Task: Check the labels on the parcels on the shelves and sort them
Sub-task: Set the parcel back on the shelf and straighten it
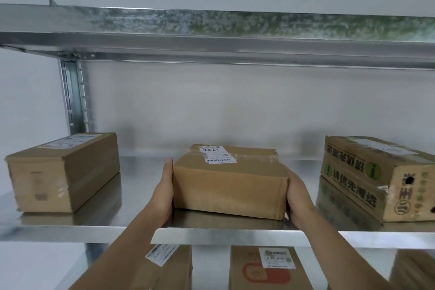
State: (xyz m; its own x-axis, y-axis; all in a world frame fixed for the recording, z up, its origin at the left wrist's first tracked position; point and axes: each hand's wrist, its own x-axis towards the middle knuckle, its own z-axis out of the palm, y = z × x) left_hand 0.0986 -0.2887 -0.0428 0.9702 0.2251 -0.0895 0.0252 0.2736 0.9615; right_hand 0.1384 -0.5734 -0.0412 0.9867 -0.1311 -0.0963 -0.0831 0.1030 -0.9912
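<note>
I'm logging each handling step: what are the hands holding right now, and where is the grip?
The middle box, by its two short sides: left hand flat on the left side, right hand on the right side. It sits on the shelf.

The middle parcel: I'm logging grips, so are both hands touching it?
Touching. The head view shows the left hand flat against the middle parcel's left side and the right hand against its right side.
</note>
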